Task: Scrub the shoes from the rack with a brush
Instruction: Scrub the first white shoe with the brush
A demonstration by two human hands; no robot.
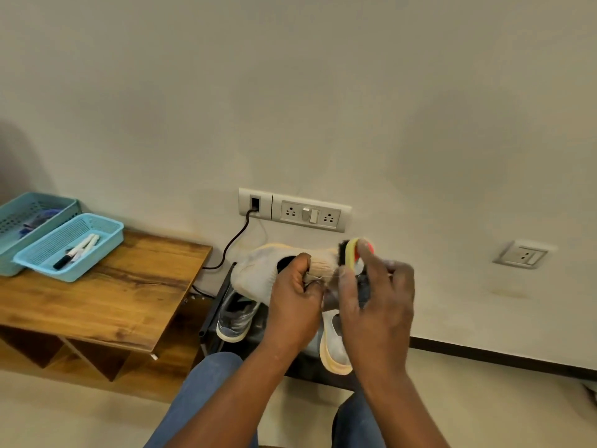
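Observation:
My left hand (295, 295) grips a white knit shoe (258, 273) with a pale orange sole by its heel, holding it up above the rack. My right hand (376, 302) holds a brush (350, 253) with a yellow and red body and black bristles, pressed against the shoe's heel end. Below them stands a low black shoe rack (210, 318) with a grey sneaker (235, 318) on the left and the matching white shoe (334, 347) on the right, partly hidden by my hands.
A wooden bench (106, 292) stands to the left with two blue baskets (71, 247), the nearer one holding markers. A socket panel (294, 210) with a plugged black cable is on the wall behind the shoe. My knees in jeans are at the bottom.

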